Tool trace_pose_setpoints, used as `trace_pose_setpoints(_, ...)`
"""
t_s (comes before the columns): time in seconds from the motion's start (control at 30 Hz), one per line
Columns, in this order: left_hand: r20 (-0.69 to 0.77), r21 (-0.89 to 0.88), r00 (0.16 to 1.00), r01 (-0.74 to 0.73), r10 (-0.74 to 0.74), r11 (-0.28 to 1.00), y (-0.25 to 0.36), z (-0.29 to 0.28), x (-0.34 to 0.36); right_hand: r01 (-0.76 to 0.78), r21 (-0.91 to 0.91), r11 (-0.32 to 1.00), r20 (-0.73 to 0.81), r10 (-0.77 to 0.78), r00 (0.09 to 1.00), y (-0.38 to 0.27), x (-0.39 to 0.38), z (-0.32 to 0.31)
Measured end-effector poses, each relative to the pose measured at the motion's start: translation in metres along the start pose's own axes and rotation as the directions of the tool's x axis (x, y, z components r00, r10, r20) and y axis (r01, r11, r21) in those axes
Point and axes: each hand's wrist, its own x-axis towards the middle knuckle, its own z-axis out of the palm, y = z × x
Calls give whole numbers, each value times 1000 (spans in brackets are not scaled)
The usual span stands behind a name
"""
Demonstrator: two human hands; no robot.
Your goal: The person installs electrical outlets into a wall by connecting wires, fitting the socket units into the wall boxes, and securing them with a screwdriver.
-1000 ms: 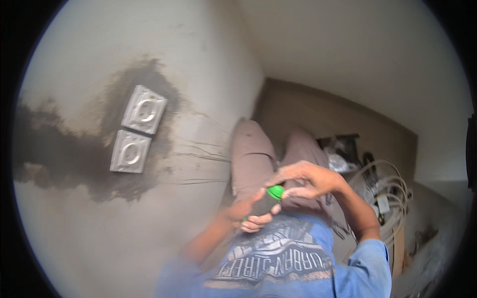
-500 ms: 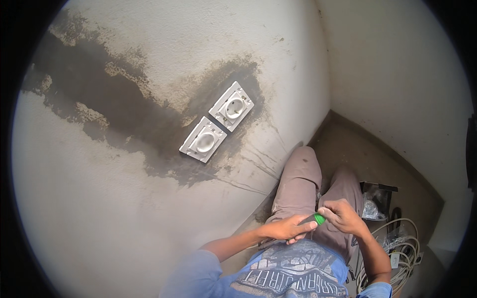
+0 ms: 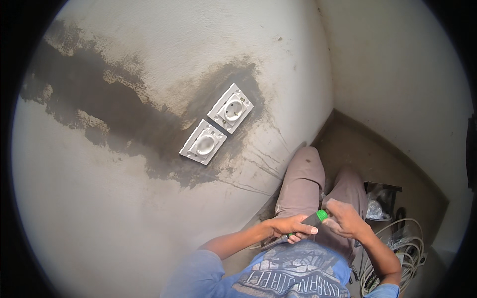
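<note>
The biggest thing is the pale wall (image 3: 89, 213), which carries the upper socket (image 3: 233, 108). A dark grey patch (image 3: 124, 119) surrounds this socket and spreads to its left. The person's trousers (image 3: 300, 184) are below and to the right of the upper socket. Farther to the right and lower than it, there lie a coil of pale cable (image 3: 410, 258) and a black container (image 3: 387, 186). The lower socket (image 3: 204, 144) is just beside the upper one, at its lower left. The left hand (image 3: 289, 228), to the lower right of the upper socket, has its fingers clamped on a dark tool handle (image 3: 311, 220). The right hand (image 3: 345, 218), farther right from that socket, has curled fingers beside the handle's green end (image 3: 322, 215); whether they touch it, one cannot tell.
</note>
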Motion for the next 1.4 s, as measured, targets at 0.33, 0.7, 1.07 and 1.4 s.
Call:
trace_pose_setpoints(0.33,-115,843,885,-153,451,515,-10,-36,23,-219,37,975,41,218,975,43,-3,45)
trace_pose_setpoints(0.7,-461,725,697,-62,549,686,19,-38,-77,-427,540,726,-294,638,712,53,-29,-49)
trace_pose_setpoints(1.07,-344,719,42,-630,938,292,146,7,-50,-124,592,796,-346,391,853,-4,39,10)
trace_pose_setpoints(1.4,-551,548,-309,-835,775,57,188,-14,-35,-126,652,748,-423,497,757,-9,33,3)
